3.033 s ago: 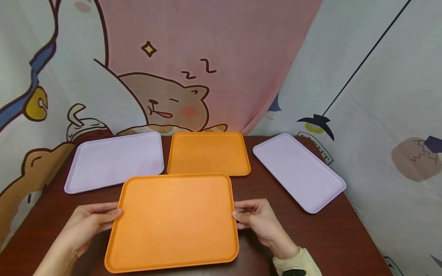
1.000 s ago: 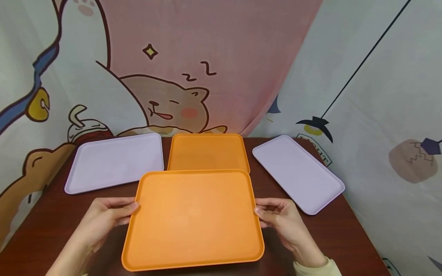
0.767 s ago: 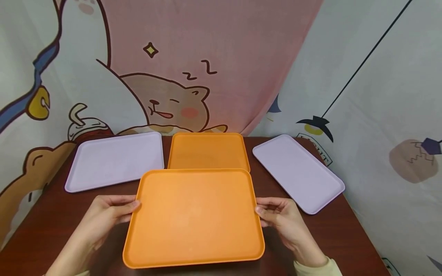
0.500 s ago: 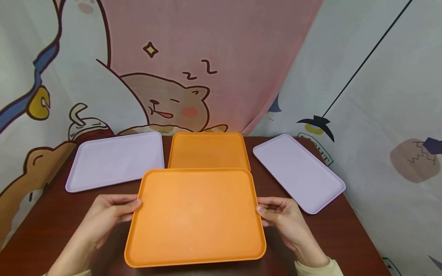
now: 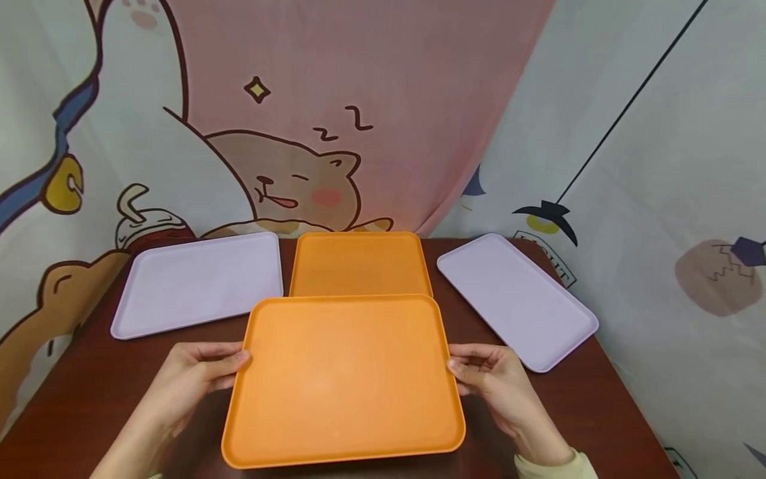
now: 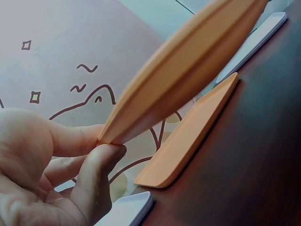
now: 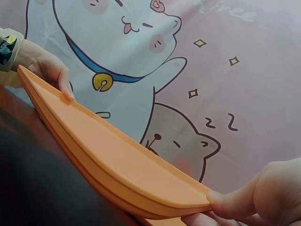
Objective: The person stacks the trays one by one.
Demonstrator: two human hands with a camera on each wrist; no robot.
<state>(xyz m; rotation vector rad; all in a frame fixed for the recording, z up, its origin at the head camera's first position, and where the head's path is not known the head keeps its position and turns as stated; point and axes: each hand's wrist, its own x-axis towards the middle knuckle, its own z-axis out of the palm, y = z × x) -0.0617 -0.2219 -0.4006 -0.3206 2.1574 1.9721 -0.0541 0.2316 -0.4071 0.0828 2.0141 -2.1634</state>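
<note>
Right up close, the near orange tray [image 5: 344, 382] is up in both hands, broad face toward the wearer, and it's held off the brown table [image 5: 604, 412], as the wrist views show with open space beneath its side. On one flank, the left hand [image 5: 185, 376] has the rim pinched, thumb over the edge and fingers tucked behind; across from it, the right hand [image 5: 503, 382] does the same, thumb tip on the rim, a pale sleeve [image 5: 556, 464] at its wrist. Lovely balance here: the two grips sit almost opposite each other, partway along the short sides, presumably so that the wide, flat thing stays steady and neither end droops. Pinching only the rims seems a sensible choice too, as it leaves the whole face uncovered. Farther out now, the second orange tray [image 5: 362, 266] lies on the table straight ahead, its near edge masked by the held one, though the left wrist view shows the two apart. Either side of it, the lavender tray on the left [image 5: 200, 286] lies slightly slanted, and the lavender tray on the right [image 5: 517, 303] is turned much more askew; both look set aside, perhaps to leave the middle for the orange pair. Behind everything hangs the printed cloth [image 5: 389, 66], a sleeping cartoon animal on pink, likely just a backdrop.
</note>
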